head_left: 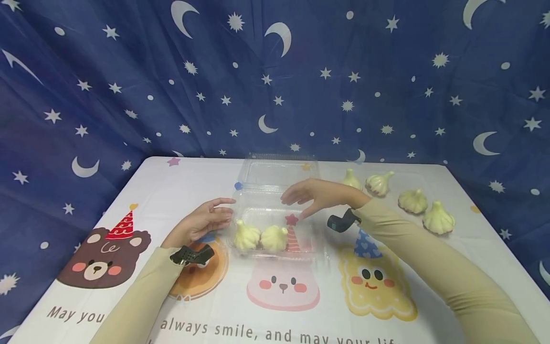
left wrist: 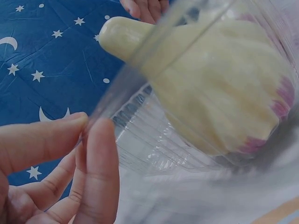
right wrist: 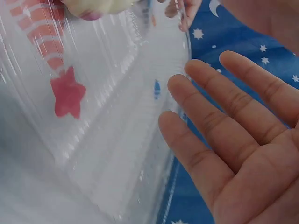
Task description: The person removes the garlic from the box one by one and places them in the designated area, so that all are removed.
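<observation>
A clear plastic clamshell box lies on the table with its lid folded back toward the curtain. Two pale garlic bulbs, one at the left end and one beside it, sit along its near side. My left hand pinches the box's left rim between thumb and finger; in the left wrist view the end garlic bulb shows through the plastic wall. Over the right part of the box hovers my right hand, its fingers extended and holding nothing.
Several more garlic bulbs lie at the back right: one partly behind the right wrist, another beside it, others nearer the right edge. A white printed tablecloth covers the table; a blue starry curtain hangs behind.
</observation>
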`<move>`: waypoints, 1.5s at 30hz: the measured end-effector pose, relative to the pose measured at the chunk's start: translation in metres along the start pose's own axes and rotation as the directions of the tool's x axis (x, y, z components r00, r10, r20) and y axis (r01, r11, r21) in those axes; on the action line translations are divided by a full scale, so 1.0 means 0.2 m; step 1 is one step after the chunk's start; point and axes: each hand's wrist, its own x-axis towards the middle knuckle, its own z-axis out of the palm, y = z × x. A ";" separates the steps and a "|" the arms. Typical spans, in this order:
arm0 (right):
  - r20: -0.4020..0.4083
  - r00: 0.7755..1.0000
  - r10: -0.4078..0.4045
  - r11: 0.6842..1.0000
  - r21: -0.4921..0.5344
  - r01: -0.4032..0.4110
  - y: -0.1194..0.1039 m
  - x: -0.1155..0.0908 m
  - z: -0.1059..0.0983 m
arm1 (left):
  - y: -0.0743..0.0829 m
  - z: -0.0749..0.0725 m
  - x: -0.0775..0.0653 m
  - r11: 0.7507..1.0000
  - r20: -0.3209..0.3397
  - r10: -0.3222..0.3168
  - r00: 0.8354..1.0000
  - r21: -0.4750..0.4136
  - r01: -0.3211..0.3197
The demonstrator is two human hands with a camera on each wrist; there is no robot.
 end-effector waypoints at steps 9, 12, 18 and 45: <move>0.100 0.994 -0.049 0.997 0.072 0.042 0.03 0.11 0.07 | 0.00 0.00 0.00 1.000 -0.006 -0.004 1.000 0.001 0.004; 0.126 0.991 -0.053 0.997 0.069 0.044 0.03 0.14 0.10 | 0.00 0.00 0.00 1.000 -0.002 -0.006 1.000 0.004 0.006; 0.176 0.984 -0.017 0.999 0.030 0.012 0.05 0.19 0.15 | 0.00 0.00 0.00 1.000 -0.003 -0.010 1.000 0.003 0.010; 0.270 0.961 0.059 0.998 -0.012 -0.058 0.05 0.24 0.19 | 0.00 0.00 -0.01 0.999 -0.016 -0.006 1.000 0.047 0.007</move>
